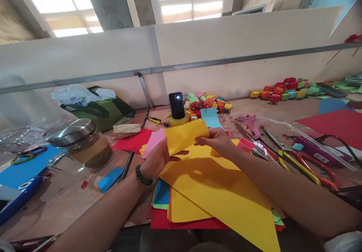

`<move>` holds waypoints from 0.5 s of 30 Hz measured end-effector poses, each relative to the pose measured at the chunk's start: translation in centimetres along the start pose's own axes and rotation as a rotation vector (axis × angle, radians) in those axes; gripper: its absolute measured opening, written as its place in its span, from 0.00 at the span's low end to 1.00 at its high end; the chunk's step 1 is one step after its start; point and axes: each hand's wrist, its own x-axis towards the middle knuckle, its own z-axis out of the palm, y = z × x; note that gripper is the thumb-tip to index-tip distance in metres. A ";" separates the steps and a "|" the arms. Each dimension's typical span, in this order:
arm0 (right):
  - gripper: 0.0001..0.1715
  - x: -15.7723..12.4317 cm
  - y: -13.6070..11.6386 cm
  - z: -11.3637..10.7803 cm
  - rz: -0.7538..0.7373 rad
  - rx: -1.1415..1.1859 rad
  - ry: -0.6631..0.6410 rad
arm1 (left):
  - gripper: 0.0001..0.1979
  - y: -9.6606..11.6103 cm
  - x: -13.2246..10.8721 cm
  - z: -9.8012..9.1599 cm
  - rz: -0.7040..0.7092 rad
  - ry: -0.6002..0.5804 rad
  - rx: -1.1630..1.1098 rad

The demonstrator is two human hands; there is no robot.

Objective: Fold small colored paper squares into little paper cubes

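Brown worktable (70, 203) under a long white partition wall (226, 52), strewn with craft stuff, and at its near middle both hands are working one small yellow paper piece (185, 135). It is held up just above a stack of coloured sheets (215, 191), whose top yellow sheet fans out toward the camera. The left hand (155, 160), a green bead bracelet (143, 176) on its wrist, is closed on the piece's lower left edge; the right hand (217, 140) pinches its right edge between thumb and fingers. The piece looks doubled over, so this reads as the folding step, mid-crease. Finishing it would call for matching the edges squarely and pressing the fold flat, likely down on the stack. A pink sheet (152, 142) peeks out just behind the left hand. Farther out, a phone (177, 105) stands upright in a yellow holder, with a heap of folded paper cubes (207, 102) beside it. To the right lie a pink glue gun (250, 123) and scissors (299, 163); to the left stands a lidded glass jar (85, 144).
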 end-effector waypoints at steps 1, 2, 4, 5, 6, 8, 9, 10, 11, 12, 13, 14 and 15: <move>0.17 -0.1 -0.1 0.1 0.021 0.001 0.020 | 0.31 0.1 -0.1 0.1 0.041 0.000 0.008; 0.17 -0.1 -0.1 0.2 0.039 0.002 0.035 | 0.34 0.1 -0.1 0.2 0.087 0.007 0.027; 0.17 -0.2 -0.3 0.4 0.065 0.006 0.065 | 0.37 -0.1 -0.1 0.4 0.166 0.033 0.095; 0.17 -0.2 -0.3 0.5 0.073 0.007 0.079 | 0.38 -0.2 -0.1 0.4 0.190 0.048 0.131; 0.17 -0.2 -0.3 0.6 0.076 0.007 0.091 | 0.38 -0.3 -0.1 0.4 0.201 0.065 0.166; 0.17 -0.3 -0.4 0.8 0.073 0.007 0.090 | 0.36 -0.5 0.0 0.5 0.183 0.128 0.233; 0.17 -0.3 -0.4 0.9 0.065 0.008 0.079 | 0.33 -0.5 0.1 0.5 0.158 0.173 0.259; 0.16 -0.4 -0.4 1.0 0.051 0.010 0.065 | 0.31 -0.6 0.2 0.5 0.131 0.219 0.276; 0.16 -0.4 -0.3 1.0 0.030 0.012 0.052 | 0.28 -0.6 0.4 0.5 0.104 0.260 0.285; 0.16 -0.5 -0.2 1.0 0.005 0.018 0.043 | 0.27 -0.7 0.5 0.4 0.084 0.293 0.282; 0.17 -0.5 -0.1 1.0 -0.021 0.031 0.039 | 0.26 -0.7 0.6 0.4 0.074 0.316 0.272; 0.18 -0.5 0.0 1.0 -0.045 0.051 0.039 | 0.25 -0.7 0.7 0.3 0.073 0.332 0.258; 0.20 -0.5 0.1 1.0 -0.062 0.081 0.042 | 0.25 -0.8 0.8 0.3 0.081 0.347 0.247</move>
